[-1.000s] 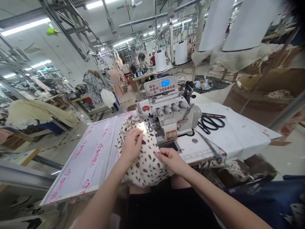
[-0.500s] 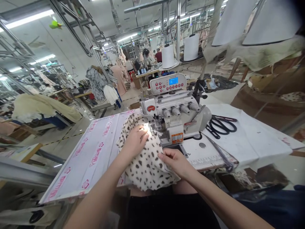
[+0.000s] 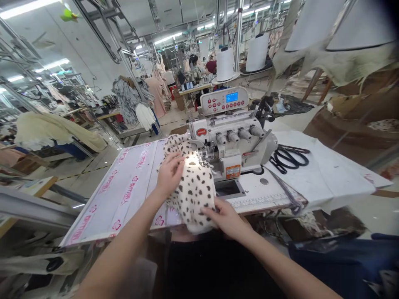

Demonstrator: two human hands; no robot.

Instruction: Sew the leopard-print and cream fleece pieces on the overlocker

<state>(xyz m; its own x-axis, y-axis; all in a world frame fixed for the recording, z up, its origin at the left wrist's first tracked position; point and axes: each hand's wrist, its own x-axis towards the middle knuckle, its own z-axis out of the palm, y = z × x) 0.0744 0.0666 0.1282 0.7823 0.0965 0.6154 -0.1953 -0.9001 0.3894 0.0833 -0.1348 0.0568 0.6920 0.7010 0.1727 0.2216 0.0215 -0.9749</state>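
A cream fabric with dark spots [image 3: 196, 191] lies on the table and runs up to the presser foot of a white overlock sewing machine [image 3: 232, 137]. The machine's lamp lights the cloth beside the foot. My left hand [image 3: 170, 174] rests on the cloth just left of the foot, fingers stretched out over it. At the near right edge of the fabric, my right hand [image 3: 227, 218] pinches the cloth between thumb and fingers. The fabric's lower end hangs over the table's front edge towards my lap.
Black-handled scissors [image 3: 289, 160] lie on the white table covering right of the machine. A dark strap [image 3: 288, 193] hangs near the right front corner. Thread cones [image 3: 225, 64] stand behind the machine. Several people work farther back among garment piles.
The fabric has moved forward, and less of it hangs at the front. My left hand has shifted left, away from the foot. My right hand still pinches the edge. The view has shifted slightly.
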